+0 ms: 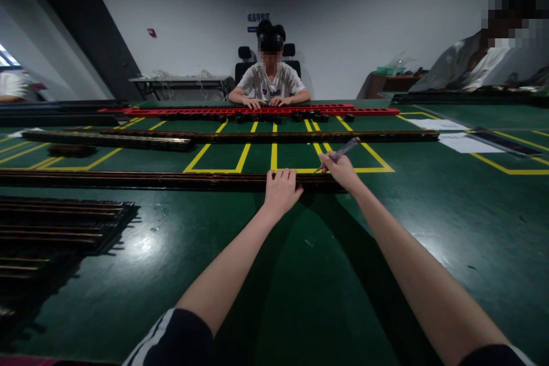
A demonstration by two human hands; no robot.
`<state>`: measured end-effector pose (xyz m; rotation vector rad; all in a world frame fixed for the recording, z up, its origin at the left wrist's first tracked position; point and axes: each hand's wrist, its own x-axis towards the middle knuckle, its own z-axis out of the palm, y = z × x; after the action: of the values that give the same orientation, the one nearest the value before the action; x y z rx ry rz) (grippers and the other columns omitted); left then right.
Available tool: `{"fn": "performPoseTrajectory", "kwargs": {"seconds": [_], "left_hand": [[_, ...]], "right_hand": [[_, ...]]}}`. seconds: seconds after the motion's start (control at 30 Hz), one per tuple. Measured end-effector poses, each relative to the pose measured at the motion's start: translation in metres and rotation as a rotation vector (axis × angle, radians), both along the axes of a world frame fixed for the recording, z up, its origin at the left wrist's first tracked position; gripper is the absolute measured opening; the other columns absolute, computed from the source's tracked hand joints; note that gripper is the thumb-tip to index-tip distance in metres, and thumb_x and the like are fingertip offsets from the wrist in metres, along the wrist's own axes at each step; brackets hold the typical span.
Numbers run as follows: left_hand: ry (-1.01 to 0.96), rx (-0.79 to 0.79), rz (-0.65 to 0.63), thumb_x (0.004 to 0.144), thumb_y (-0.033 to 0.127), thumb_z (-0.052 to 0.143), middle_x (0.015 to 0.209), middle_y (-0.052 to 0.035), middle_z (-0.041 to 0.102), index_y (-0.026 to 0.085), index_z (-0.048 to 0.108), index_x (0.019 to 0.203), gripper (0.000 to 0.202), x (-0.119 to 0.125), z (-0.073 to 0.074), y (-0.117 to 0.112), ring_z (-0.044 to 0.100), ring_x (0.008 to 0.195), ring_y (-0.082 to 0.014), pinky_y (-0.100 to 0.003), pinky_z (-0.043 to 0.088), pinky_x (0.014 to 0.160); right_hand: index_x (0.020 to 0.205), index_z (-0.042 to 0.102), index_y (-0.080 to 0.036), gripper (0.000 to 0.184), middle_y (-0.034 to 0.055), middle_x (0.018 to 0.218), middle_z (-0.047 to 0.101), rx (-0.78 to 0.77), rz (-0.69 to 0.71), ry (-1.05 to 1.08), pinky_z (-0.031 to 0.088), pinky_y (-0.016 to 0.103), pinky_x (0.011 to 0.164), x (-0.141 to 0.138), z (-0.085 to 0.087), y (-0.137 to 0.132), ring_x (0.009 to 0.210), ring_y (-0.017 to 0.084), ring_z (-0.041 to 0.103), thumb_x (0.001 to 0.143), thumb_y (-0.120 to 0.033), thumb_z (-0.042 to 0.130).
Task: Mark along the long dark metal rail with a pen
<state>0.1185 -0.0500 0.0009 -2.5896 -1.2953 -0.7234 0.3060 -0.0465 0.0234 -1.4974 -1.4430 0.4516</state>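
Note:
A long dark rail (206, 180) with thin coppery lines lies crosswise on the green table (317, 286) in front of me. My left hand (282, 190) grips it near its right end, fingers bent over the far side and thumb on the near side. Just right of that, my right hand (341, 170) is closed around a clear-barrelled pen (345, 148). The pen leans, its back end up and to the right, and its tip points down at the rail's far edge. Whether the tip touches the rail I cannot tell.
Dark slotted strips (64, 220) are stacked at the left. Beyond my rail lie another dark rail (321, 136), red slotted strips (334, 110) and white papers (467, 143). Yellow tape lines (274, 154) mark the table. A person (270, 83) sits opposite; another (463, 63) is at the right.

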Motion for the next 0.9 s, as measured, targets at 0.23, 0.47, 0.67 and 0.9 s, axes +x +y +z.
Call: {"fn": "performPoseTrajectory", "kwargs": {"seconds": [0.23, 0.47, 0.67, 0.9], "left_hand": [[-0.007, 0.018, 0.000, 0.088, 0.032, 0.043, 0.110, -0.0104, 0.065, 0.016, 0.058, 0.109, 0.030, 0.0004, -0.0015, 0.0002, 0.057, 0.104, -0.0255, -0.046, 0.036, 0.097], [-0.012, 0.024, 0.025, 0.087, 0.032, 0.043, 0.108, -0.0104, 0.065, 0.015, 0.059, 0.107, 0.031, 0.0000, -0.0024, 0.0011, 0.056, 0.102, -0.0257, -0.046, 0.036, 0.096], [-0.016, 0.011, 0.039, 0.087, 0.029, 0.041, 0.108, -0.0104, 0.066, 0.014, 0.059, 0.108, 0.031, -0.0003, -0.0011, 0.0004, 0.056, 0.101, -0.0247, -0.045, 0.037, 0.096], [-0.027, 0.019, 0.021, 0.088, 0.028, 0.041, 0.110, -0.0101, 0.065, 0.014, 0.058, 0.111, 0.032, -0.0005, -0.0024, 0.0005, 0.056, 0.104, -0.0245, -0.046, 0.037, 0.097]], "right_hand": [[0.059, 0.051, -0.021, 0.040, 0.0012, 0.056, 0.058, 0.002, 0.001, -0.012, 0.041, 0.030, 0.064, 0.0009, 0.0016, -0.0014, 0.057, 0.016, 0.053, 0.080, -0.056, 0.050], [0.059, 0.051, -0.021, 0.042, 0.0003, 0.054, 0.056, 0.016, -0.024, 0.004, 0.042, 0.030, 0.065, 0.0055, -0.0023, 0.0014, 0.056, 0.016, 0.054, 0.079, -0.057, 0.050], [0.057, 0.051, -0.021, 0.042, -0.0001, 0.054, 0.056, 0.032, -0.023, -0.012, 0.042, 0.029, 0.065, 0.0069, -0.0034, 0.0015, 0.056, 0.015, 0.054, 0.080, -0.057, 0.050], [0.058, 0.051, -0.020, 0.046, 0.0008, 0.055, 0.057, 0.011, -0.018, -0.007, 0.043, 0.029, 0.063, 0.0091, -0.0037, 0.0016, 0.055, 0.015, 0.053, 0.079, -0.061, 0.049]]}}
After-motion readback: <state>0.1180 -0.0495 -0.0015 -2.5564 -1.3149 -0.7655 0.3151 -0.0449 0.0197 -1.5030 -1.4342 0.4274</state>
